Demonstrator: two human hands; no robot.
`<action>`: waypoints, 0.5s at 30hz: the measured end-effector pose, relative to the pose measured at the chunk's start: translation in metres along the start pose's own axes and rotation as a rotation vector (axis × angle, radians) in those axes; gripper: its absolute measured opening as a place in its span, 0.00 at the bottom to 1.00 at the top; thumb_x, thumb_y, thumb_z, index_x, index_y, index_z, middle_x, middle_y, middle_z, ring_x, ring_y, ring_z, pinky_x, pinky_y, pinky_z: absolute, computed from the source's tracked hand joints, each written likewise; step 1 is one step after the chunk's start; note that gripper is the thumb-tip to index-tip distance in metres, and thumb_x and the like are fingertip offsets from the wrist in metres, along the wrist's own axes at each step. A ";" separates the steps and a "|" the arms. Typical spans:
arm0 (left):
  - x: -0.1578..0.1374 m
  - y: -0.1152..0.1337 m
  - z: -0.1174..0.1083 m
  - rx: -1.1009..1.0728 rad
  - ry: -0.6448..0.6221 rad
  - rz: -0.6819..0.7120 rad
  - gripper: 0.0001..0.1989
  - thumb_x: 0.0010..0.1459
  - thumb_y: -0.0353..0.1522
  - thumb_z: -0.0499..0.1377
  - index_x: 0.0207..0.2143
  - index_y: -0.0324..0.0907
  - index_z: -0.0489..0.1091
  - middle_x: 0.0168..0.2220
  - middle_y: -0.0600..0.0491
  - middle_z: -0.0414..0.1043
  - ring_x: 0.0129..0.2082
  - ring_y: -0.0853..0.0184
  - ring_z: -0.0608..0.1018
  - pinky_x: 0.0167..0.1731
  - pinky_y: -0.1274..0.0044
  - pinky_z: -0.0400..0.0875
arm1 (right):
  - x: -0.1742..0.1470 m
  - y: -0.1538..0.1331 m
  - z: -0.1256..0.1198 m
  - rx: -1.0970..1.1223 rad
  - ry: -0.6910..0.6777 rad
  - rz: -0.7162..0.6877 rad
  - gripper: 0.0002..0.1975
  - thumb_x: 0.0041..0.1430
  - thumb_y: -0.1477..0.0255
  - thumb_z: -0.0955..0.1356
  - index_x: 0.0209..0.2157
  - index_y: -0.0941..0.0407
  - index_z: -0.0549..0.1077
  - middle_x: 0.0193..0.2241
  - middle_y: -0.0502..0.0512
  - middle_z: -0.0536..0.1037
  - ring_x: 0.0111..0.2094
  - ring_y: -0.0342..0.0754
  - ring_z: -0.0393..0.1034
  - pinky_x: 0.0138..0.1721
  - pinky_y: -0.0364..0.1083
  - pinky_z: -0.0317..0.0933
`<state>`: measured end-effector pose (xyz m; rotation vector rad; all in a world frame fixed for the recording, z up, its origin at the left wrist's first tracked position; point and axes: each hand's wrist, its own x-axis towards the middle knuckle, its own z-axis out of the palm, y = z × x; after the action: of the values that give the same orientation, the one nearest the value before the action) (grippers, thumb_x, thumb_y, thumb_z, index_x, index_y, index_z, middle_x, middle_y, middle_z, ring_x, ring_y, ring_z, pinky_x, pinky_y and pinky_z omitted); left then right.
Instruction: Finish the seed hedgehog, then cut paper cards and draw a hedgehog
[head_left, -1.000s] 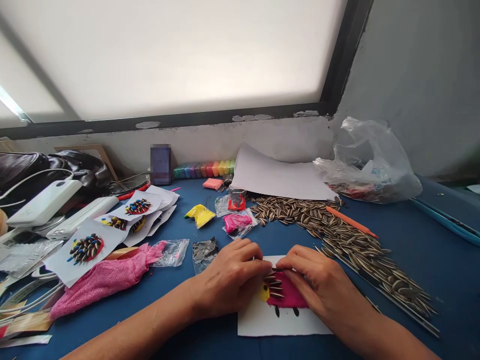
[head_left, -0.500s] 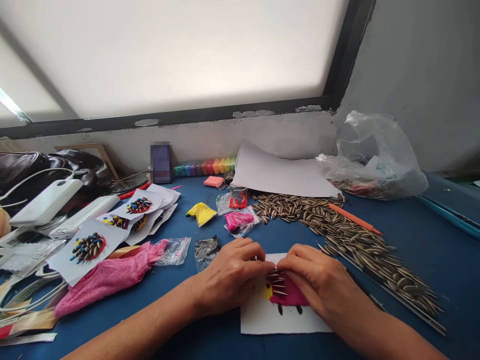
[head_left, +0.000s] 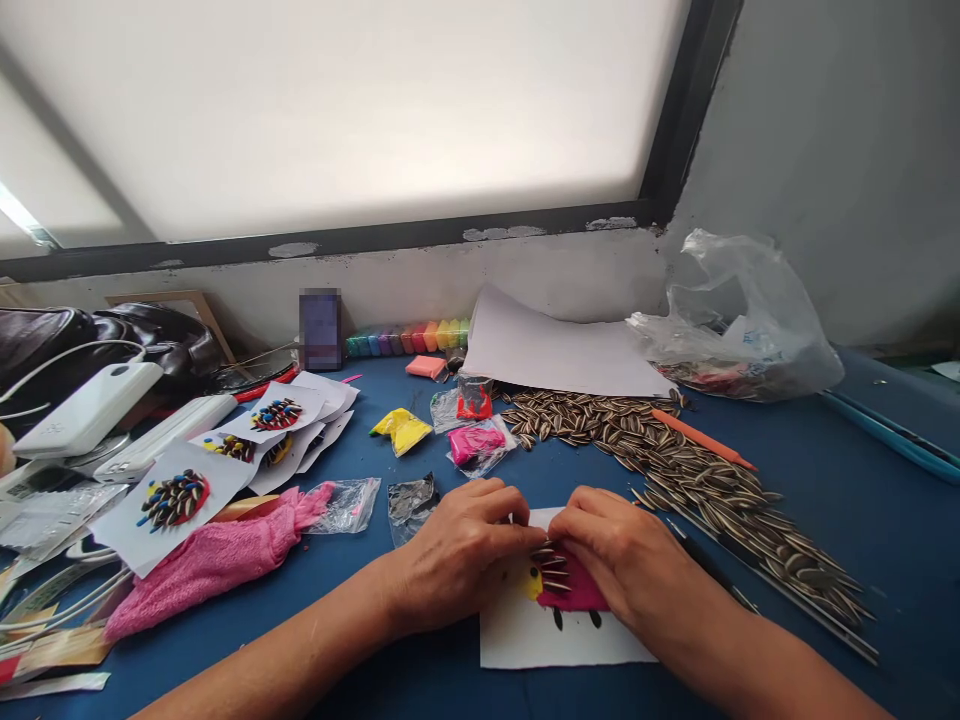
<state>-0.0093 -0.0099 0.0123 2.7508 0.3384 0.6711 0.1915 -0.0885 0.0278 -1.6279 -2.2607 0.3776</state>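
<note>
A white sheet of paper (head_left: 559, 645) lies before me with a flat clay figure on it. The figure has a magenta clay body (head_left: 583, 585) and a yellow clay head (head_left: 534, 588) with a dark eye. Several striped sunflower seeds (head_left: 553, 575) stick out of the body beside the head; two dark seeds sit below it. My left hand (head_left: 466, 548) is closed, its fingertips at the upper end of the seed row. Across from it, my right hand (head_left: 626, 550) pinches at the body's top edge, apparently on a sunflower seed mostly hidden by the fingers.
A sunflower seed pile (head_left: 675, 460) spreads to the right, with an orange pen (head_left: 705, 438) and a metal rod. Clay packets, yellow (head_left: 403, 432) and pink (head_left: 474, 440), lie ahead. At left are seed-decorated cards (head_left: 176, 500), a pink cloth (head_left: 214, 560) and white power banks.
The view has shifted slightly. Both hands stay at the clay figure, and the right fingertips have moved a little left, closer to the left ones.
</note>
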 end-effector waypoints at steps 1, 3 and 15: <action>0.000 0.000 0.000 0.006 -0.004 -0.002 0.18 0.63 0.22 0.49 0.44 0.43 0.76 0.36 0.50 0.74 0.32 0.66 0.69 0.33 0.74 0.63 | 0.000 0.000 0.001 -0.006 0.000 -0.001 0.15 0.67 0.80 0.61 0.33 0.55 0.76 0.31 0.53 0.74 0.33 0.46 0.69 0.35 0.44 0.63; 0.000 0.000 0.000 0.011 -0.005 -0.001 0.17 0.63 0.21 0.50 0.43 0.43 0.76 0.35 0.50 0.74 0.32 0.66 0.69 0.32 0.74 0.63 | 0.000 0.000 0.001 -0.020 0.002 -0.005 0.15 0.67 0.80 0.60 0.33 0.55 0.76 0.31 0.53 0.73 0.33 0.47 0.69 0.34 0.44 0.62; 0.001 0.001 0.002 0.023 -0.002 -0.005 0.15 0.64 0.22 0.50 0.42 0.41 0.75 0.34 0.50 0.72 0.32 0.66 0.69 0.32 0.75 0.63 | -0.002 -0.002 -0.001 -0.067 0.004 -0.018 0.13 0.65 0.80 0.62 0.37 0.54 0.77 0.33 0.54 0.74 0.33 0.47 0.70 0.33 0.44 0.63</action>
<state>-0.0076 -0.0108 0.0116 2.7711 0.3548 0.6677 0.1911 -0.0914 0.0293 -1.6385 -2.3061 0.2964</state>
